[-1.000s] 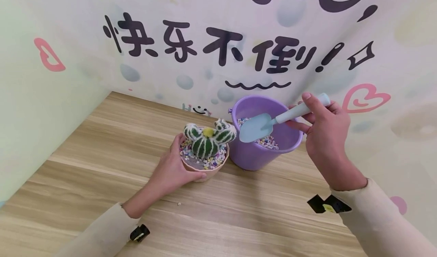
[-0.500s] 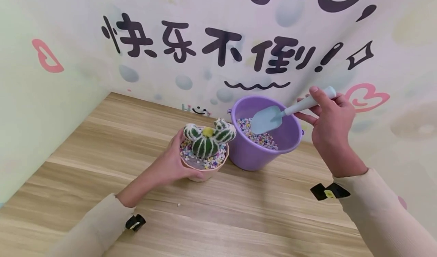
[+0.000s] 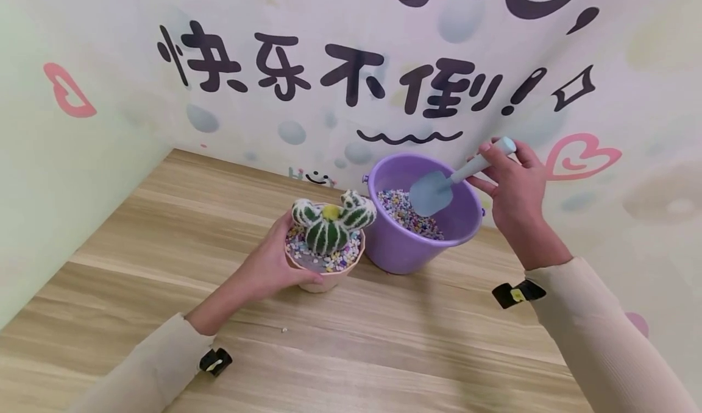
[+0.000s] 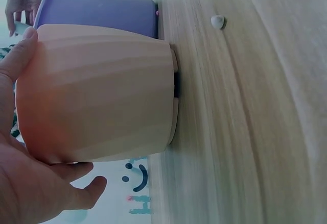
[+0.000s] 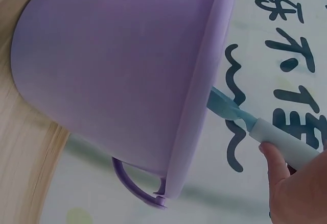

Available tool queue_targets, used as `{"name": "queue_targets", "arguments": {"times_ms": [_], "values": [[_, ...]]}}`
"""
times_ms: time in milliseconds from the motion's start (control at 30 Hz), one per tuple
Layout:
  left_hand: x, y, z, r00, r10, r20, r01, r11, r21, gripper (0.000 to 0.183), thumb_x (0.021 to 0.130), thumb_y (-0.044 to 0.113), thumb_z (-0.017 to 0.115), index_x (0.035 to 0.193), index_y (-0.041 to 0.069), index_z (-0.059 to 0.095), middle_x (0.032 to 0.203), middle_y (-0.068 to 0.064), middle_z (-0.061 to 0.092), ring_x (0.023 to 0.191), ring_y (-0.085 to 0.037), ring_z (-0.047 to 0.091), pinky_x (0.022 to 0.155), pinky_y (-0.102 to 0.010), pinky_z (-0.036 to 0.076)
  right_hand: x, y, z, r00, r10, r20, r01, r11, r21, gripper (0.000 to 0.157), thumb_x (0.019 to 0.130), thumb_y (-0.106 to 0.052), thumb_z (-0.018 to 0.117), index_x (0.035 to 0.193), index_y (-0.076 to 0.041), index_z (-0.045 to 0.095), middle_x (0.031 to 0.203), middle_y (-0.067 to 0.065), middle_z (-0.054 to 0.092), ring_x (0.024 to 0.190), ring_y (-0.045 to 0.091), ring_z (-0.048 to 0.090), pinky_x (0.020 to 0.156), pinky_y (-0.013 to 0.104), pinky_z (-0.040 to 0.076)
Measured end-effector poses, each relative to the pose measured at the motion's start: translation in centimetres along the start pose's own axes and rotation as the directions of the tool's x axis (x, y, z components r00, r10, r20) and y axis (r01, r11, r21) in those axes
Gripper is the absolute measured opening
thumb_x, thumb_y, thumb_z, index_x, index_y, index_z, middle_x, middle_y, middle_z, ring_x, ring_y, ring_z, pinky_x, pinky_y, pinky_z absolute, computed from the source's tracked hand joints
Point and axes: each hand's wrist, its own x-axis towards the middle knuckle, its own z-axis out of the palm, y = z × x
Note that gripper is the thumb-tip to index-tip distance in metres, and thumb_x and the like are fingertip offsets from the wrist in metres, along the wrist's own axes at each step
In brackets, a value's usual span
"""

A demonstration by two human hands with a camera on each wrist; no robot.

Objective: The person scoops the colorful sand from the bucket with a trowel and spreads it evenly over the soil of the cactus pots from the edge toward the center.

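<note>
1. Cream sleeve (image 3: 148,364), with a black fitting (image 3: 216,361) at the cuff, extends over the wood-grain worktop (image 3: 356,352).
2. Left hand (image 3: 269,268): gripping, thumb on the near side, fingers round the far side of the pot.
3. One loose pebble (image 3: 284,329) lies on the worktop, in front of the pot.
4. Peach faceted flowerpot (image 3: 323,282): upright on the worktop, holding a white-striped green toy cactus (image 3: 326,236) among multicoloured pebbles (image 3: 348,257); grey patch exposed at the near left.
5. Purple bucket (image 3: 400,256): upright just beside the pot, part-filled with coloured gravel (image 3: 397,207).
6. Pale-blue trowel (image 3: 431,194): tilted, blade inside the bucket; contact with the gravel cannot be determined.
7. Right hand (image 3: 518,184): pinching the trowel's handle above the bucket's right side.
</note>
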Motion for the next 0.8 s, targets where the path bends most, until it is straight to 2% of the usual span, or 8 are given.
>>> {"name": "queue_targets", "arguments": {"times_ms": [133,233,400,533,800], "values": [[-0.1,0.1,0.2,1.0,-0.016,-0.02,0.016,1.0,0.016,0.128,0.058,0.035,0.094,0.156,0.018,0.013,0.152,-0.01,0.032,0.138,-0.031,0.036,0.115,-0.052,0.027,0.8,0.3,0.1,1.0,0.002,0.026,-0.002,1.0,0.016,0.036,0.076,-0.01,0.083,0.107,-0.005,0.067,0.089,0.006,0.069,0.075,0.022,0.072,0.064,0.037,0.06],[-0.2,0.1,0.3,0.999,-0.023,-0.031,0.024,0.999,0.028,0.129,0.058,0.037,0.094,0.156,0.017,0.013,0.153,-0.011,0.032,0.138,-0.031,0.036,0.115,-0.052,0.027,1.6,0.7,-0.1,0.995,0.009,0.101,-0.011,1.0,0.015,0.033,0.078,-0.008,0.081,0.107,-0.004,0.066,0.087,0.006,0.07,0.077,0.022,0.072,0.065,0.037,0.06],[-0.4,0.2,0.5,0.998,-0.041,-0.046,0.043,0.998,0.034,0.13,0.058,0.038,0.094,0.156,0.016,0.011,0.155,-0.011,0.029,0.139,-0.032,0.034,0.115,-0.052,0.027,2.8,1.6,-0.4,0.975,0.039,0.219,-0.035,0.999,-0.02,0.038,0.08,-0.009,0.079,0.113,-0.001,0.061,0.092,0.009,0.071,0.086,0.024,0.072,0.068,0.035,0.06],[-0.5,0.4,0.7,0.996,-0.062,-0.062,0.065,0.997,0.046,0.131,0.058,0.038,0.093,0.157,0.016,0.01,0.156,-0.012,0.027,0.14,-0.034,0.034,0.115,-0.053,0.027,3.4,2.2,-0.4,0.968,0.024,0.251,-0.016,0.999,-0.037,0.038,0.081,-0.009,0.077,0.114,-0.002,0.06,0.096,0.009,0.069,0.089,0.024,0.072,0.071,0.034,0.06],[-0.5,0.5,0.8,0.996,-0.066,-0.067,0.07,0.995,0.067,0.132,0.058,0.039,0.093,0.157,0.015,0.008,0.156,-0.013,0.027,0.139,-0.035,0.035,0.114,-0.053,0.029,4.1,3.1,-0.1,0.952,-0.019,0.307,0.038,0.998,-0.059,0.042,0.083,-0.004,0.074,0.12,0.004,0.056,0.1,0.008,0.066,0.097,0.022,0.07,0.077,0.031,0.059]]}}
